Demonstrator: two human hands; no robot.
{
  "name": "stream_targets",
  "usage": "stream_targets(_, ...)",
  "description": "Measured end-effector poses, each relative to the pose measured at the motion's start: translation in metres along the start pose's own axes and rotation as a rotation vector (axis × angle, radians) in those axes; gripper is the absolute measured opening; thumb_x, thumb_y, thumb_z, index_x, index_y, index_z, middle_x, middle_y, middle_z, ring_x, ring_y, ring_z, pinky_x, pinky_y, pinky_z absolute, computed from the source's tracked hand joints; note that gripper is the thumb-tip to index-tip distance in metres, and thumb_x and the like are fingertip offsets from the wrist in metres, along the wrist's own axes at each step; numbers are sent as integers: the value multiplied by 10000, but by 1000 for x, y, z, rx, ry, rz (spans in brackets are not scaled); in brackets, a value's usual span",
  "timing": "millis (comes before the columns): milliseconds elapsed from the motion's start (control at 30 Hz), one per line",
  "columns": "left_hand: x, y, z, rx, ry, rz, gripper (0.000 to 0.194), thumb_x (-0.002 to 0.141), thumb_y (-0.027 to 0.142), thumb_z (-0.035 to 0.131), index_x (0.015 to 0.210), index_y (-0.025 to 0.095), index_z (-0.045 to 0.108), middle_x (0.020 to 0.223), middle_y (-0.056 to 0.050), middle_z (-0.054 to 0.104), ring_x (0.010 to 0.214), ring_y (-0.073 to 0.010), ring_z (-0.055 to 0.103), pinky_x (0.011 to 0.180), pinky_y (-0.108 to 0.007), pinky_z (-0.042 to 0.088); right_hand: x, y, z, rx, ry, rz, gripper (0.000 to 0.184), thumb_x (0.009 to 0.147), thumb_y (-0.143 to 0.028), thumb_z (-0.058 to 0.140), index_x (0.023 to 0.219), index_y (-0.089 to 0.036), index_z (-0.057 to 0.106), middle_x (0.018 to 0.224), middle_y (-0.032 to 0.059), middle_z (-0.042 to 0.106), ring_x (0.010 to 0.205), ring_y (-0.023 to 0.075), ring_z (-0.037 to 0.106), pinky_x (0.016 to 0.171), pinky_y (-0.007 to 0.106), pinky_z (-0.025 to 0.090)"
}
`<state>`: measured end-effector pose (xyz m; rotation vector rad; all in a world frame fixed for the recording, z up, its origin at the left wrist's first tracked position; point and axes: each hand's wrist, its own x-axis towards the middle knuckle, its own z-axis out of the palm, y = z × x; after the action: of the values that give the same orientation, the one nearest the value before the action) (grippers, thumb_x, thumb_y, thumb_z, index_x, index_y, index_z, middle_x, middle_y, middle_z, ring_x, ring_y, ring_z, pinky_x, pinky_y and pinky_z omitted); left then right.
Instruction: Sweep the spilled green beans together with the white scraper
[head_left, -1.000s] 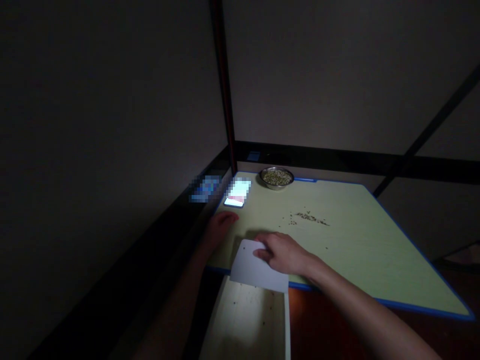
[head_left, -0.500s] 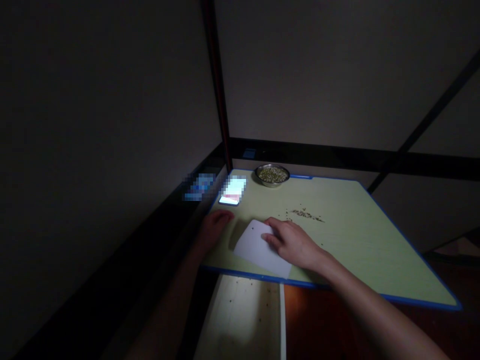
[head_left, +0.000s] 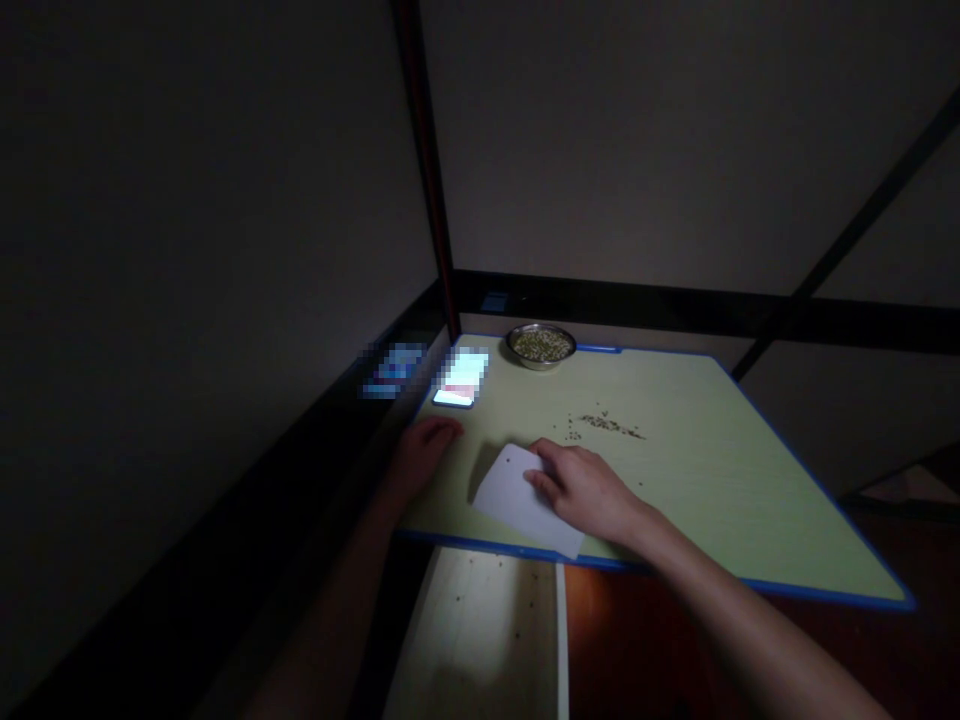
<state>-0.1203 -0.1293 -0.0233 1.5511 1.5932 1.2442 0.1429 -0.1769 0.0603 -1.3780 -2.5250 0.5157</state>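
Note:
My right hand (head_left: pixel 589 490) grips a white flat card (head_left: pixel 517 497) that stands tilted on the green board (head_left: pixel 712 470), close to the board's near edge. My left hand (head_left: pixel 426 450) rests on the board's left corner with its fingers curled down, holding nothing I can make out. A thin scatter of small green beans (head_left: pixel 606 426) lies on the board beyond my right hand. A pale box (head_left: pixel 480 640) with a few beans in it sits below the board's near edge, under the card.
A metal bowl (head_left: pixel 541 345) full of beans stands at the board's far edge. A lit phone (head_left: pixel 460 378) lies at the far left corner. A dark post (head_left: pixel 424 170) rises behind it. The room is very dim.
My right hand drew the card back from the board's near edge, over the box, onto the board and toward the scattered beans. The left hand stayed in place.

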Motion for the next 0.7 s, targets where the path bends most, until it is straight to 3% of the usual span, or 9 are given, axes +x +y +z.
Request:
stream_targets(267,2,-3,1,-17,7,-15,278,727,385,565,830,166,702,893,-58,730,884,-221,639,878,-348,474,-3,-13,21,-32,-56,-19,265,918,-355,409,1068,-192,554,963,92,686,865,223,626,711,309,403)
stream_targets(433,1,-6,2,3,16,-27,284,720,384,569,851,171,703,891,-54,732,867,-220,640,857,-346,485,-9,-16,12,46,-27,-26,241,910,-340,435,1068,-201,551,938,78,683,838,208,619,711,301,403)
stream_targets(533,2,-7,1,29,22,-29,290,718,384,566,860,173,705,899,-49,731,859,-219,640,847,-339,487,-15,-1,-2,163,54,11,210,913,-330,437,1042,-198,538,894,63,667,807,185,598,697,280,400)
stream_targets(700,7,-5,0,99,-26,-10,318,732,427,555,855,173,703,903,-51,725,890,-231,633,877,-348,466,-37,46,-22,294,182,117,193,906,-352,438,940,-188,533,801,38,628,721,164,560,639,268,393)
